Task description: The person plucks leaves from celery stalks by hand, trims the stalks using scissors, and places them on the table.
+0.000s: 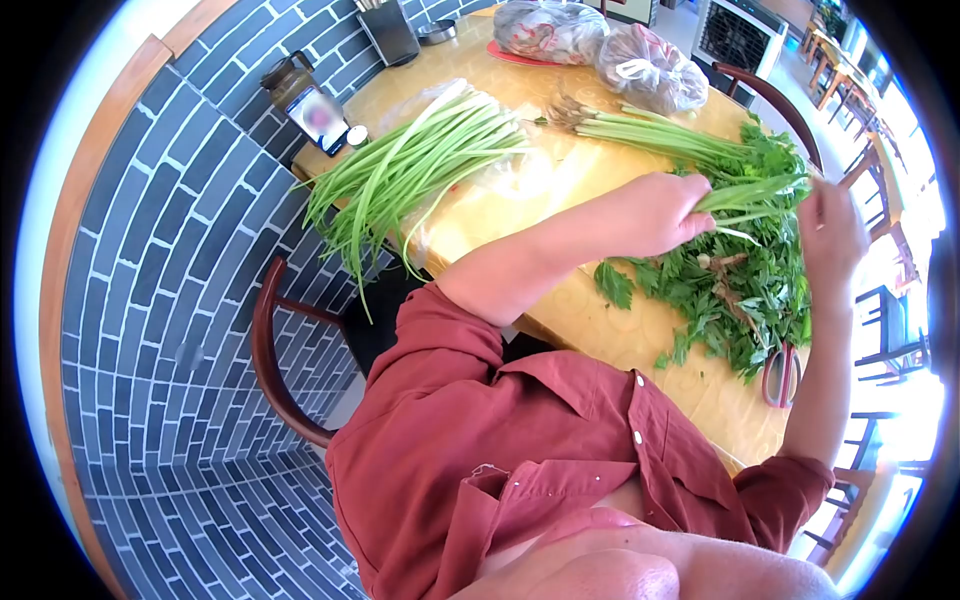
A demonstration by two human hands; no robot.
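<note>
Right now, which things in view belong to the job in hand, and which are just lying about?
Seem in use:
- greens in the left hand, near the right hand
- leafy pile
- perhaps scissors

Seem just lying about:
- long green stems
- filled plastic bags
- dark holder

On table [630, 330]: chives [420, 150], left; leafy celery [735, 285], right; scissors [781, 377] at celery's near-right edge; two plastic bags [655, 72], far side, behind celery; pitcher [285, 82], far left, beyond chives; chopstick holder [389, 34] behind pitcher. Beside brick wall [160, 290], left: chair [263, 345].
</note>
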